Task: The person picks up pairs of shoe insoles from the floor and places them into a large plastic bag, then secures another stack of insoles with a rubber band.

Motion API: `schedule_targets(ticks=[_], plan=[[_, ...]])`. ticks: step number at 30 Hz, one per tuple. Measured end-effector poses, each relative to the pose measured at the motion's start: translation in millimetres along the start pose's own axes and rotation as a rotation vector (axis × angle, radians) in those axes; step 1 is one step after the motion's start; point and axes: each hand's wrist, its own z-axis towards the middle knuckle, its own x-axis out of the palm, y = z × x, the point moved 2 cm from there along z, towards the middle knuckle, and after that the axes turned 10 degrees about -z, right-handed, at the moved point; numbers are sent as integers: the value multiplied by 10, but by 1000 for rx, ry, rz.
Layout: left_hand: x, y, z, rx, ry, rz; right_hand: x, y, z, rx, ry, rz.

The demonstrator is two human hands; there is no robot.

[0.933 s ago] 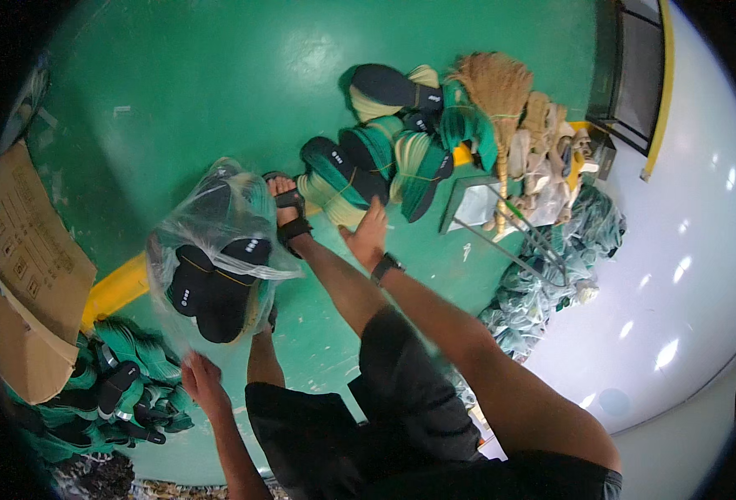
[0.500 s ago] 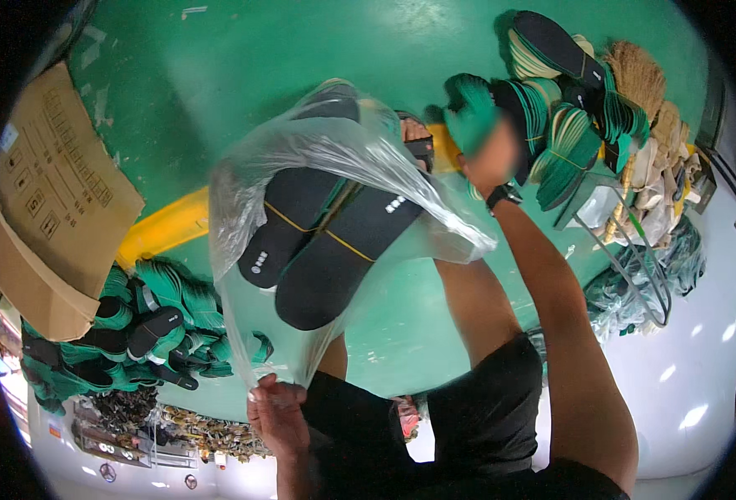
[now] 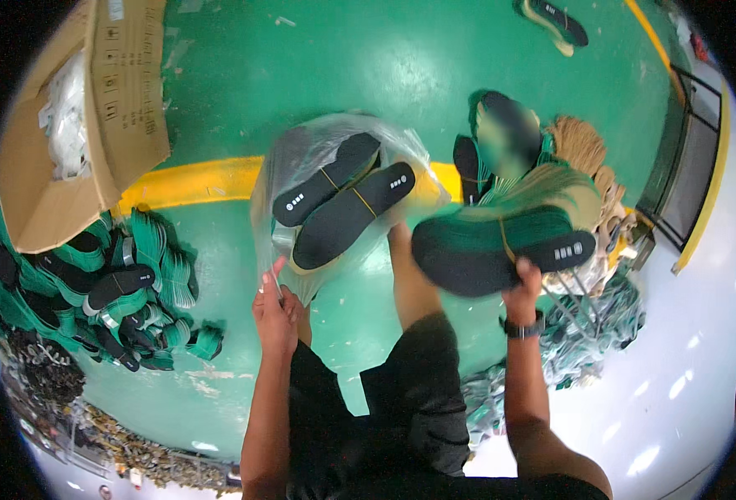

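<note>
My left hand [image 3: 274, 310] pinches the edge of a clear plastic bag [image 3: 301, 158] that hangs in front of me. Inside the bag lie two bundles of black shoe insoles [image 3: 343, 204] tied with yellow bands. My right hand [image 3: 524, 287], with a dark watch on the wrist, grips a thick banded bundle of green and black insoles [image 3: 501, 237], held just right of the bag. My bare leg and dark shorts show below the bag.
A pile of green and black insole bundles [image 3: 109, 283] lies on the green floor at left. An open cardboard box [image 3: 76, 125] stands at upper left. More insoles and a straw broom [image 3: 576, 150] are at right. A yellow floor line [image 3: 193, 179] crosses behind the bag.
My right hand has taken a bundle of insoles from the right-hand pile and brought it beside the bag. The bag, still held by my left hand, has shifted toward the middle.
</note>
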Motion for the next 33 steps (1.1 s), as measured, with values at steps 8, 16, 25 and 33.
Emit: schedule_targets(ticks=[8, 16, 25, 33], plan=[[-209, -40, 102, 173, 75, 58, 2053, -366, -11, 542, 461, -24], [-533, -157, 31, 68, 88, 223, 2207, -725, 249, 257, 270, 49], [-405, -47, 17, 108, -74, -86, 2352, -976, 198, 317, 206, 346], [-314, -223, 84, 219, -232, -203, 2669, -755, -78, 202, 8, -75]])
